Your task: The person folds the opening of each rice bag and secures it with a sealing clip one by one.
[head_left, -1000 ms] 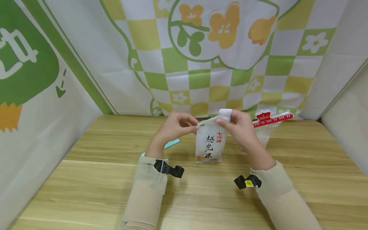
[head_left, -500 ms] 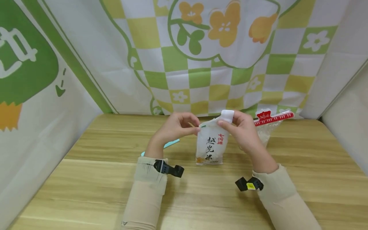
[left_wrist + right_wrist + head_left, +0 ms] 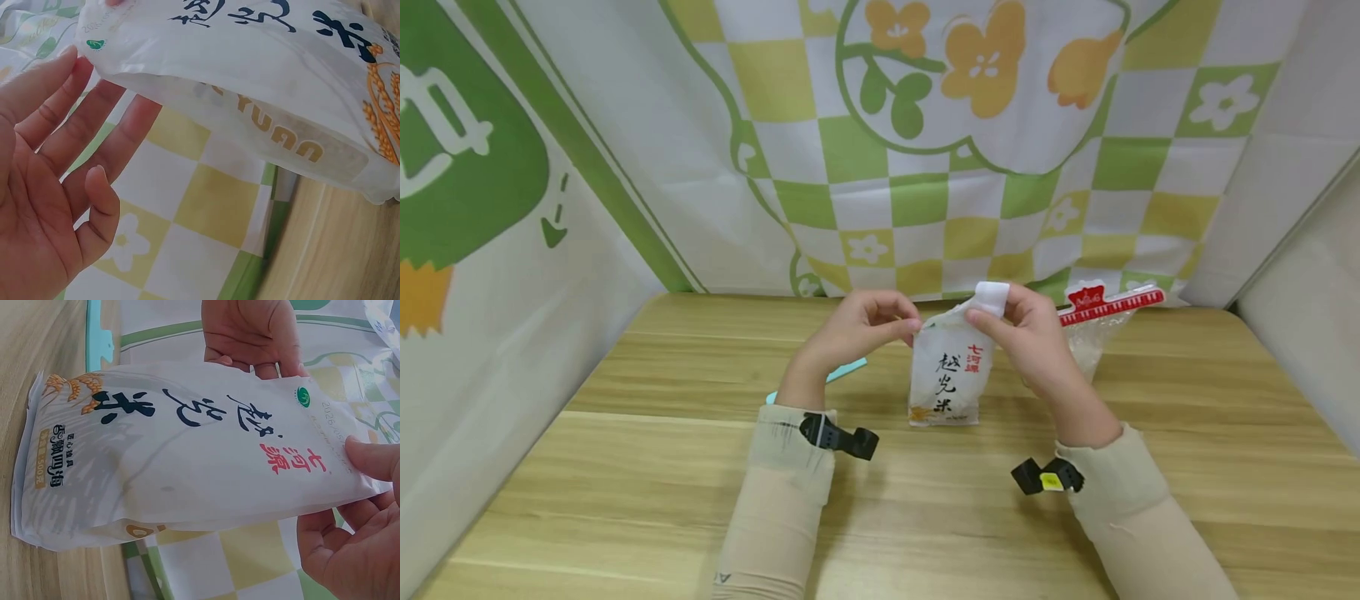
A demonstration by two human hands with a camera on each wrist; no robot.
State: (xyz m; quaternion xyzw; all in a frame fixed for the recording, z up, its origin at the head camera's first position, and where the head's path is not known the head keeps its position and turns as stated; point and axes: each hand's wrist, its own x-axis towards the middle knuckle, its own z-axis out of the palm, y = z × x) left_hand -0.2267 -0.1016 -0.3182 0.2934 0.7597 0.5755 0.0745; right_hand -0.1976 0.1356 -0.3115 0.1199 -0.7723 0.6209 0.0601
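Note:
A white paper-like rice bag (image 3: 951,375) with black and red characters stands upright on the table, its base on the wood. My left hand (image 3: 868,329) pinches its upper left corner between thumb and forefinger; the other fingers spread behind it in the left wrist view. At the upper right corner my right hand (image 3: 1026,333) grips the top edge, thumb in front and fingers behind. A white flap (image 3: 992,296) of the bag's top sticks up beside the right thumb. In the right wrist view, wheat ears (image 3: 75,394) are printed near the base.
Behind my right hand stands a clear plastic bag (image 3: 1084,346) with a red clip (image 3: 1108,307) along its top. A teal strip (image 3: 847,370) lies on the wooden table (image 3: 925,517) behind my left wrist. A patterned cloth (image 3: 917,200) hangs at the back.
The rice bag and my right hand shift slightly right, then back. My left thumb rises a little at the corner; both hands keep hold of the bag.

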